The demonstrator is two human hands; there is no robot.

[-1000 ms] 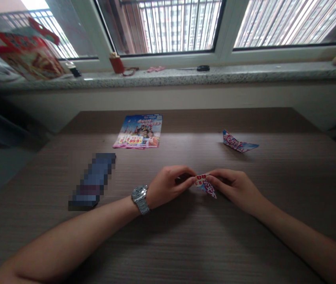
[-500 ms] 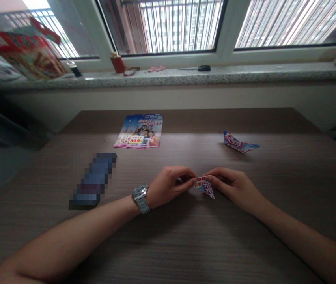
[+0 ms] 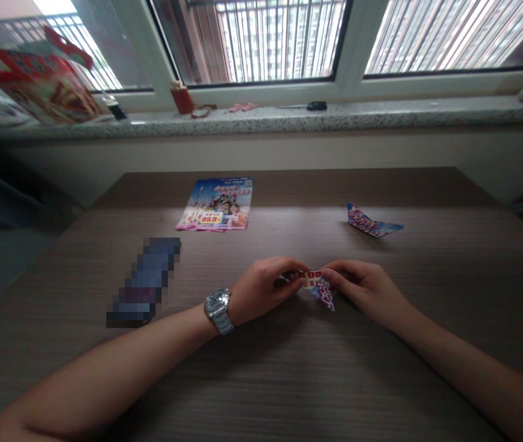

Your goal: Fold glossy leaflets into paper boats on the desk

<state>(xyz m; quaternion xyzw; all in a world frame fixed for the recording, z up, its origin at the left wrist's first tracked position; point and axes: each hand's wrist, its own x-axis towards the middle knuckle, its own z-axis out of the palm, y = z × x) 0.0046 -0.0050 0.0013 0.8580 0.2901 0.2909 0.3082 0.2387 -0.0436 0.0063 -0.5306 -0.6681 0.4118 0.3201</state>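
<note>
Between my hands is a small piece of folded printed paper (image 3: 320, 287), red, white, blue and yellow, with one pointed corner hanging down toward me. My left hand (image 3: 264, 287), with a metal watch (image 3: 218, 310) on the wrist, pinches its left end between thumb and fingers. The right end is pinched by my right hand (image 3: 365, 283). Fingers hide part of both ends. Beyond my right hand a folded paper boat-like shape (image 3: 372, 224) in the same print rests on the table.
A stack of colourful flyers (image 3: 220, 205) lies at the back left of the brown table (image 3: 261, 380). Nearer me on the left is a blurred-out phone (image 3: 146, 279). Along the stone windowsill (image 3: 381, 113) are a red holder (image 3: 181, 99), a dark-handled tool (image 3: 317, 106) and a red food bag (image 3: 54, 86).
Both hands keep their pinch on the folded paper. The paper is tilted slightly, and a little more of its printed face shows between my fingers.
</note>
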